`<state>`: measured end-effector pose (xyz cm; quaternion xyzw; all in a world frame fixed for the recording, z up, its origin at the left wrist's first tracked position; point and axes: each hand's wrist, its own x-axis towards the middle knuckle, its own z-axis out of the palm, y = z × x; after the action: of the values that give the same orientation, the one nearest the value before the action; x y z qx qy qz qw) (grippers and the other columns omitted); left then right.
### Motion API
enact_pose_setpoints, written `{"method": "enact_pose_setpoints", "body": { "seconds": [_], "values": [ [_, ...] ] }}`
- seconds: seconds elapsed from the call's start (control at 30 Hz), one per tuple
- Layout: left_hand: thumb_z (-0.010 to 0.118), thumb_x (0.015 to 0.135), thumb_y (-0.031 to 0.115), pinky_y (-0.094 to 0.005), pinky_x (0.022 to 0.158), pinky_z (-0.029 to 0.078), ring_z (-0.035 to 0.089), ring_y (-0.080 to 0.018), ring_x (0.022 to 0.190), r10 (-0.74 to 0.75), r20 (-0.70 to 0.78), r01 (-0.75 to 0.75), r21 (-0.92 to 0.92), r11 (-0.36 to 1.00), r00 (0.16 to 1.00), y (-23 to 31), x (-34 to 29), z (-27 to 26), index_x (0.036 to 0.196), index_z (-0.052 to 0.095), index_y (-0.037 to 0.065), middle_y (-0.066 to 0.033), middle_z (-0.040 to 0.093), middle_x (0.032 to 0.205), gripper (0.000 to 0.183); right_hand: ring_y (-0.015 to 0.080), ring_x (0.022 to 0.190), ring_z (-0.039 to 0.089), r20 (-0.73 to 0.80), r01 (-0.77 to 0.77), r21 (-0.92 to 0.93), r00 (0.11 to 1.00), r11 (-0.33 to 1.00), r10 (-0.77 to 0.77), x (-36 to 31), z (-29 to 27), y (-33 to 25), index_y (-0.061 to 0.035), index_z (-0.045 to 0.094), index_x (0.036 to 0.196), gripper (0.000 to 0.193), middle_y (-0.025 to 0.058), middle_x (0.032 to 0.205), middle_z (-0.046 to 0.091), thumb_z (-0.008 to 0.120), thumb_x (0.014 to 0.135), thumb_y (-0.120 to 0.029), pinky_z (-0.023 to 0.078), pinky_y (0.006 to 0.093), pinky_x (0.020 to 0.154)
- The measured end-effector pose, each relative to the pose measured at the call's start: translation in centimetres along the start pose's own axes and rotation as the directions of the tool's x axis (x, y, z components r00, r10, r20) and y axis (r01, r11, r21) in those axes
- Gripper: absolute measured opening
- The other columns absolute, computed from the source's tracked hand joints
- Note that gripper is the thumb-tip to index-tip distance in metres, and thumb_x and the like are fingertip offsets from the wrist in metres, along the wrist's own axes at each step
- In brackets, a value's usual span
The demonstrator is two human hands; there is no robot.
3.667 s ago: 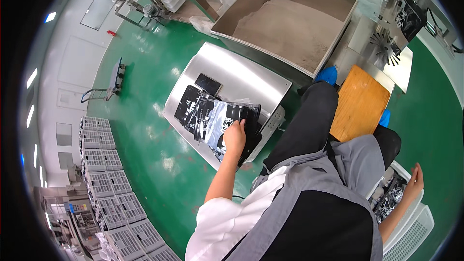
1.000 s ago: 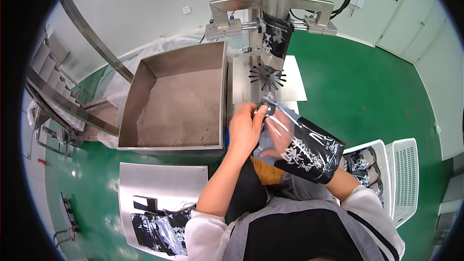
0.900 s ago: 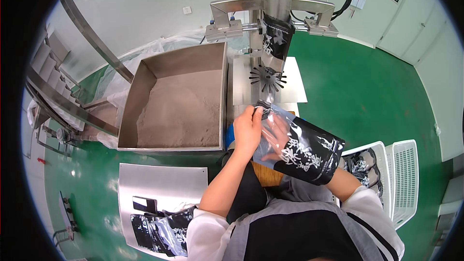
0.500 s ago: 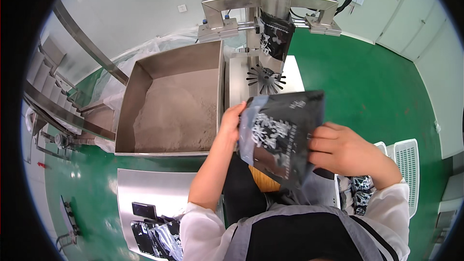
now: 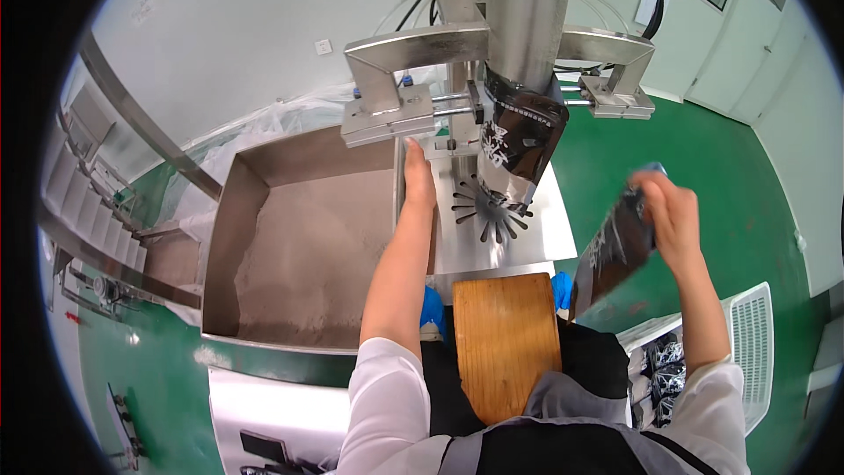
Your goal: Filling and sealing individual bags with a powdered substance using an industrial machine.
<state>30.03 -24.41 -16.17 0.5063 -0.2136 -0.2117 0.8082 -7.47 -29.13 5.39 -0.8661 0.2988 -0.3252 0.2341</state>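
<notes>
My right hand (image 5: 673, 215) is raised at the right, its fingers closed on the top edge of a filled black pouch (image 5: 618, 242). The pouch hangs tilted down to the left, blurred by motion. My left hand (image 5: 419, 178) reaches forward beside the machine's left clamp block (image 5: 387, 119). A stretched digit shows, the other fingers are mostly hidden, and nothing is seen in it. To its right, another black pouch (image 5: 519, 136) with a clear lower part hangs on the steel filling tube (image 5: 527, 18), above a slotted star-shaped opening (image 5: 488, 211) in the steel platform.
A large steel bin (image 5: 220, 273) of brown powder stands left. A wooden board (image 5: 507, 343) lies between my legs. Right of me, a white basket (image 5: 752, 356) stands by several packed pouches (image 5: 664, 369). A phone (image 5: 264, 446) rests on the steel table (image 5: 264, 400) at lower left.
The pouch that both hands held before me has swung right in my right hand alone. My left hand has let go and moved forward to the clamp. The wooden board is now uncovered.
</notes>
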Motion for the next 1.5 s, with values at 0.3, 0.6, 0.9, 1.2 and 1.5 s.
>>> {"method": "enact_pose_setpoints", "body": {
  "seconds": [0.3, 0.6, 0.9, 1.2, 1.5],
  "values": [
    [0.052, 0.090, 0.020, -0.0387, 0.111, 0.021, 0.028, -0.0278, 0.135, -0.035, -0.049, 0.024, -0.217, 0.976, 0.998, 0.1, -6.5, -0.4, 0.136, 0.029, -0.004, -0.0197, 0.035, 0.140, 0.057, 0.0338, 0.069, 0.061, 0.475, 0.333, -0.254, 0.861, 0.908, -0.182, 4.7, 9.1, 4.1, -0.0078, 0.060, 0.105, 0.038, 0.0133, 0.064, 0.061, 0.070, 0.076, -0.032, 0.046, 0.0427, 0.062],
    [0.078, 0.063, 0.012, -0.0330, 0.103, 0.034, 0.040, -0.0317, 0.126, 0.034, 0.226, -0.133, 0.437, 0.890, 0.974, -1.0, -12.3, 5.8, 0.140, 0.018, -0.005, -0.0247, 0.036, 0.137, 0.099, 0.0361, 0.068, 0.062, 0.195, 0.145, -0.130, 0.974, 0.981, -0.118, 8.9, 12.7, -1.4, 0.0035, 0.064, 0.069, 0.031, 0.0209, 0.070, 0.062, 0.060, 0.078, -0.025, 0.049, 0.0427, 0.065],
    [0.078, 0.063, 0.008, -0.0332, 0.095, 0.040, 0.048, -0.0283, 0.116, 0.027, 0.163, -0.107, 0.503, 0.858, 0.986, 5.9, -25.3, 7.7, 0.137, 0.020, -0.005, -0.0190, 0.044, 0.127, 0.096, 0.0183, 0.054, 0.060, 0.614, 0.053, 0.243, 0.765, 0.968, -0.196, 1.3, 5.5, -4.1, 0.0024, 0.062, 0.060, 0.029, 0.0110, 0.056, 0.061, 0.062, 0.076, -0.021, 0.046, 0.0328, 0.055],
    [0.075, 0.062, -0.001, -0.0359, 0.098, 0.037, 0.046, -0.0286, 0.115, 0.174, 0.058, -0.182, 0.427, 0.886, 0.983, 3.1, -38.9, 6.1, 0.134, 0.025, -0.003, -0.0165, 0.044, 0.123, 0.088, 0.0384, 0.056, 0.058, 0.730, 0.490, 0.018, 0.589, 0.871, -0.347, -13.5, 1.0, -5.5, 0.0000, 0.062, 0.059, 0.040, 0.0202, 0.057, 0.056, 0.057, 0.082, -0.032, 0.046, 0.0455, 0.053],
    [0.060, 0.055, -0.018, -0.0355, 0.102, 0.035, 0.036, -0.0269, 0.128, -0.503, 0.006, 0.499, 0.115, 0.859, 0.864, 5.4, -41.5, 1.3, 0.141, 0.018, 0.005, -0.0105, 0.036, 0.138, 0.099, 0.0345, 0.059, 0.062, 0.847, 0.563, 0.051, 0.413, 0.825, -0.334, -13.6, 1.4, -0.2, -0.0067, 0.064, 0.088, 0.034, 0.0163, 0.061, 0.061, 0.057, 0.084, -0.040, 0.046, 0.0445, 0.053]
  ]
}}
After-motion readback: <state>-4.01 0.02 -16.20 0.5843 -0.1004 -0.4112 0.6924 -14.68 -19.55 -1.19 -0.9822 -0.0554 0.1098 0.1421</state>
